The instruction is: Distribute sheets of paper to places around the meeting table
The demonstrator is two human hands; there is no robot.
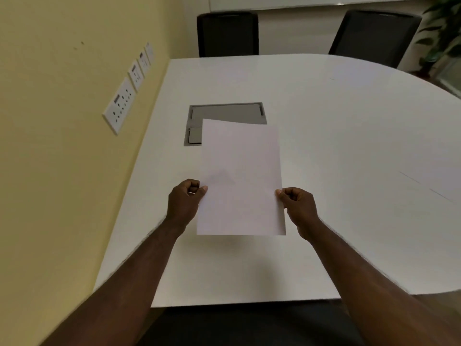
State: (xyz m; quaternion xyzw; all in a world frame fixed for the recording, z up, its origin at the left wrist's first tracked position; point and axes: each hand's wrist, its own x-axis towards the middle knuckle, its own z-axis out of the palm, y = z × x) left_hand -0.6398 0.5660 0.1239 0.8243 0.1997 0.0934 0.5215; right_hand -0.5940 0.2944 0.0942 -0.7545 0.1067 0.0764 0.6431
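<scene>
Paper (240,176): one sheet, pinched by two hands.

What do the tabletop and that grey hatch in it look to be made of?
Table: smooth white surface with a soft sheen, probably laminate or painted board; no grain shows. Hatch: matte grey panel set flush in a frame, likely brushed metal or plastic; the look leaves it open. The paper partly covers it.
</scene>
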